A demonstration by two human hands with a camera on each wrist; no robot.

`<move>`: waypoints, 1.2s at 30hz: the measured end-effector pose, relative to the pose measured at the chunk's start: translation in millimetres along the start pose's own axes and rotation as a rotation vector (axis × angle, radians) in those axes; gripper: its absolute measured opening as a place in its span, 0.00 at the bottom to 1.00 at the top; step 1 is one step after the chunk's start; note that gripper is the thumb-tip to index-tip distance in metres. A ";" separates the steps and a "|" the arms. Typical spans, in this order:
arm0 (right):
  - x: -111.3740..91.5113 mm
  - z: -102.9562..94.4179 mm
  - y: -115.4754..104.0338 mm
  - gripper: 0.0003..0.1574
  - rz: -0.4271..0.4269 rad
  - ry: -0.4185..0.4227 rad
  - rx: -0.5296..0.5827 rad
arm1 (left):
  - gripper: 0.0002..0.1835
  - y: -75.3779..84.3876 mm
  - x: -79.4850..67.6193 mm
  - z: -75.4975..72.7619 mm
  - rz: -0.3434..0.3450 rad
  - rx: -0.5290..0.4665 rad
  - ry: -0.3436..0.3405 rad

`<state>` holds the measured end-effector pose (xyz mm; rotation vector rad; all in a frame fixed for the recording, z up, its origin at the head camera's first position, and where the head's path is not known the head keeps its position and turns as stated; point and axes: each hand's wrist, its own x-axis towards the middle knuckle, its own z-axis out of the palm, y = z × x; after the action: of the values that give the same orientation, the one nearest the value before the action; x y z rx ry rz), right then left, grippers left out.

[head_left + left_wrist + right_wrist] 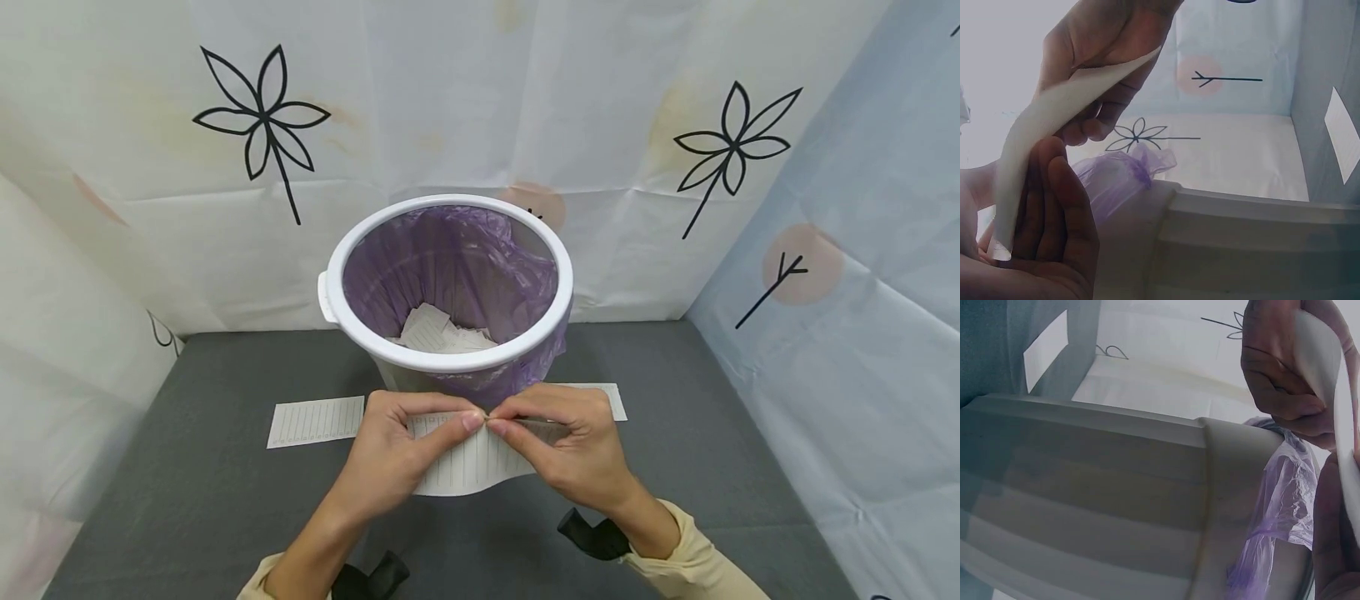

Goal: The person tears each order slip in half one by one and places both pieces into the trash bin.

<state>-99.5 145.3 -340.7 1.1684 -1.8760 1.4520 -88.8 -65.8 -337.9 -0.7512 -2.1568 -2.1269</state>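
Note:
My left hand [397, 450] and right hand [577, 442] meet in front of the bin, each pinching the upper edge of one lined paper sheet [471, 462] between thumb and forefinger. The fingertips sit side by side at the middle of that edge. Below them the sheet hangs with a curved lower edge. Both wrist views show the paper [1047, 112] bent and held between the two hands. Just beyond stands a round white-rimmed bin [450, 200] lined with a purple plastic bag [480, 250]. Torn lined paper pieces [431, 329] lie inside it.
On the dark grey table [187, 483], one lined paper strip [315, 421] lies left of the bin and another [613, 398] lies to the right, partly behind my right hand. Patterned fabric walls [450, 100] enclose the back and sides. A thin dark cord [161, 333] hangs at the left corner.

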 end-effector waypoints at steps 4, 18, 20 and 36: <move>0.0 0.8 0.3 0.08 0.002 0.030 0.011 | 0.05 0.3 0.5 -0.2 0.010 0.011 0.019; 1.3 0.1 -2.3 0.04 0.020 0.208 0.161 | 0.05 1.8 4.3 -5.6 0.169 0.020 0.182; 1.4 -1.2 -2.1 0.05 0.021 0.232 0.173 | 0.06 2.3 5.3 -7.8 0.188 0.005 0.204; 4.9 -12.3 -5.2 0.04 0.000 0.367 0.173 | 0.06 15.2 7.0 -24.7 0.146 0.004 0.402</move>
<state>-99.0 154.9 -330.2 0.8987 -1.5253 1.7226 -97.4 -87.6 -319.6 -0.4177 -1.8388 -1.9926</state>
